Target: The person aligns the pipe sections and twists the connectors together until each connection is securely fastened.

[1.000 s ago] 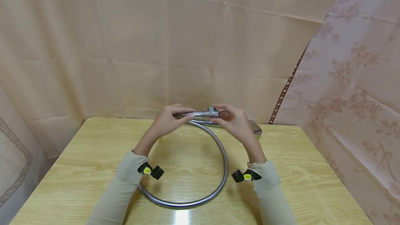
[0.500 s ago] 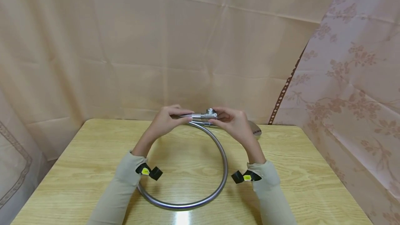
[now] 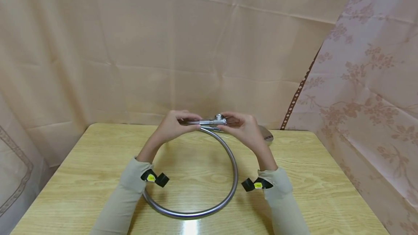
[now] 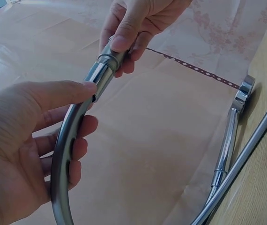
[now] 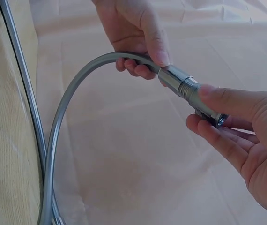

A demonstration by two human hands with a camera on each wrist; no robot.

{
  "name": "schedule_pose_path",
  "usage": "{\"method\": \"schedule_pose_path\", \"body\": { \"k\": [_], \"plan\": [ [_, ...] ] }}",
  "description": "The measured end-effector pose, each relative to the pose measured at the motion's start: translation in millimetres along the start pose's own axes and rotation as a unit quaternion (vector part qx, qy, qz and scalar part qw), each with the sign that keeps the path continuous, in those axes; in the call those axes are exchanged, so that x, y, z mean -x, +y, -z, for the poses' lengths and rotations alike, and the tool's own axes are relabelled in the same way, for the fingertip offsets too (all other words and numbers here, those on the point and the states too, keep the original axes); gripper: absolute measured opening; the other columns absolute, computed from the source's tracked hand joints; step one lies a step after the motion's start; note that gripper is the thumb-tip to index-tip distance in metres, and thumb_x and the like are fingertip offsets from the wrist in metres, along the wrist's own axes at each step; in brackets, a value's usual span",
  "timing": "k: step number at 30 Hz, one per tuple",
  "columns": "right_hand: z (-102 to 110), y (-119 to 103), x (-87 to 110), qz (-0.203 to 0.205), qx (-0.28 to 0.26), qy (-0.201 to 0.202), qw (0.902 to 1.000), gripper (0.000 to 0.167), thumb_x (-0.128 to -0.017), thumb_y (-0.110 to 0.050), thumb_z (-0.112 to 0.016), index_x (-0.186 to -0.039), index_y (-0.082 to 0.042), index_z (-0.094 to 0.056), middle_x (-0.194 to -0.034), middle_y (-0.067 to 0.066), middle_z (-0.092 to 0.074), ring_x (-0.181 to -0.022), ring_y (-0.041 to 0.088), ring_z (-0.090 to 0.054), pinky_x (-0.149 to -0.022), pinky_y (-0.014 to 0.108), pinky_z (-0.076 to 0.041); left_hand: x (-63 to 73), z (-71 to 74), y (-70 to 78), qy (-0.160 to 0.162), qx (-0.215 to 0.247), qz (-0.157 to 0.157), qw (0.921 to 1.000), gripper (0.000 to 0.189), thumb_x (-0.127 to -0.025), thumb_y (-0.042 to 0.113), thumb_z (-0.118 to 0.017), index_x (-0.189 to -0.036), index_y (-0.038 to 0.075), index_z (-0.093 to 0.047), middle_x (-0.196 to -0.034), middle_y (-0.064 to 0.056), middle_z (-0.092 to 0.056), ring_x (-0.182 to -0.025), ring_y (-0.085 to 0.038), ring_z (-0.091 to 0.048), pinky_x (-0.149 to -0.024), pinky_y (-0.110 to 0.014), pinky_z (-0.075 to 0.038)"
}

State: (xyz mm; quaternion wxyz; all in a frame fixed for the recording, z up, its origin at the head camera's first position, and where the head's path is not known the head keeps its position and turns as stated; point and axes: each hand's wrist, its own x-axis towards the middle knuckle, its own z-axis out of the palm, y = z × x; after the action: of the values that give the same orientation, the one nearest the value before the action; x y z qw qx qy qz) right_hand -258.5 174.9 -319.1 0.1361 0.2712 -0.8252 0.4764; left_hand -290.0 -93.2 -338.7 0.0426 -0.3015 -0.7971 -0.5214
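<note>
Above the table [image 3: 294, 162], the shiny pipe piece [image 3: 219, 120] is pinched by the right hand [image 3: 245, 130] and lined up end to end, touching, with the tip [image 5: 171, 79] of the bendy hose [image 4: 61, 180] gripped by the left hand [image 3: 174, 124].

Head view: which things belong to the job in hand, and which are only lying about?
In the job, it seems:
hose, gripped by the left hand
fitting, at the hose's end, held by the right hand

Only there:
shower head, on the table, untouched
cloth, behind
</note>
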Motion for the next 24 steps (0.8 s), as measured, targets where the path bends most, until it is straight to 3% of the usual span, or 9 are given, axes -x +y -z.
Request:
{"method": "schedule_pose_path", "body": {
  "k": [7,14,20,24],
  "plan": [
    [-2.0,2.5,1.1,0.029,-0.022,0.007,0.9993,0.038,-0.082,-0.001,-0.082,-0.119,-0.001,-0.071,-0.115,0.017,-0.072,-0.099,0.03,-0.074,-0.084,0.026,-0.06,-0.2,-2.2,1.4,-0.016,0.003,-0.008,0.9998,0.023,-0.089,0.014,-0.081,-0.11,0.007,-0.075,-0.092,-0.008,-0.076,-0.072,-0.015,-0.062,-0.062,-0.024,-0.049],
    [-2.7,0.1,1.9,0.048,-0.032,0.014,0.9982,0.039,-0.081,0.002,-0.082,-0.119,0.0,-0.071,-0.114,0.017,-0.072,-0.098,0.03,-0.074,-0.084,0.026,-0.06,1.6,-1.4,3.7,-0.044,0.007,0.011,0.9989,0.025,-0.094,0.014,-0.074,-0.116,0.0,-0.075,-0.09,-0.015,-0.075,-0.07,-0.014,-0.062,-0.06,-0.023,-0.049],
    [-3.8,-0.4,1.7,0.054,-0.028,0.019,0.998,0.039,-0.081,0.002,-0.082,-0.118,0.0,-0.072,-0.116,0.016,-0.072,-0.097,0.029,-0.074,-0.084,0.025,-0.06,1.8,2.2,4.0,-0.065,-0.006,-0.008,0.9978,0.022,-0.104,0.012,-0.06,-0.114,0.0,-0.074,-0.077,-0.01,-0.063,-0.058,-0.01,-0.04,-0.053,-0.022,-0.035],
    [-3.6,-0.9,2.1,0.06,-0.026,0.025,0.9976,0.039,-0.08,0.003,-0.083,-0.117,0.001,-0.072,-0.115,0.017,-0.072,-0.096,0.03,-0.074,-0.083,0.025,-0.06,1.8,1.8,4.3,-0.064,0.008,-0.005,0.9979,0.022,-0.103,0.013,-0.061,-0.114,0.0,-0.075,-0.082,-0.008,-0.066,-0.065,-0.011,-0.049,-0.058,-0.023,-0.042]
  ]
}}
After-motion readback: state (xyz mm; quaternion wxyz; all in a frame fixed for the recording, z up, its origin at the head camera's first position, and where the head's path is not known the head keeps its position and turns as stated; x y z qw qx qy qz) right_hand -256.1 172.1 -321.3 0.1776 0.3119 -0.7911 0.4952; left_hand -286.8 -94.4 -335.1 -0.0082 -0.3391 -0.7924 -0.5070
